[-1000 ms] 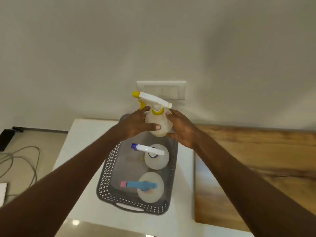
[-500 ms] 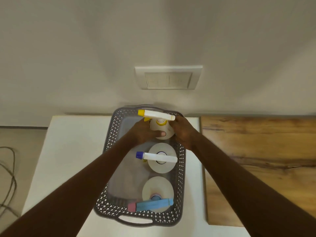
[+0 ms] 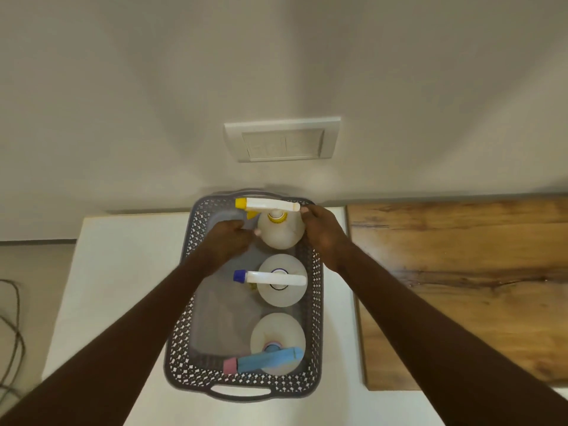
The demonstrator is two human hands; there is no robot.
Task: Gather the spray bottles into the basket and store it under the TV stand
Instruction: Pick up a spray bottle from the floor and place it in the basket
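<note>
A grey perforated basket (image 3: 181, 305) stands on the white top and holds three pale spray bottles upright along its right side. The yellow-tipped bottle (image 3: 281, 238) is at the far end, the blue-tipped bottle (image 3: 281, 292) in the middle, and the bottle with the light-blue sprayer and pink tip (image 3: 276, 333) nearest me. My left hand (image 3: 227, 241) hovers just left of the yellow-tipped bottle, fingers loosely curled, one fingertip at its side. My right hand (image 3: 322, 233) lies against that bottle's right side, fingers reaching the back end of its sprayer.
The basket's far end is close to the wall, below a white switch plate (image 3: 281, 139). A wooden surface (image 3: 461, 287) adjoins the white top (image 3: 116, 287) on the right. Cables (image 3: 9, 333) lie on the floor at the left. The basket's near handle (image 3: 239, 392) faces me.
Both hands lowered the yellow-tipped bottle from above the basket into its far end. My left hand has since drawn back off the bottle; the right hand stays against it.
</note>
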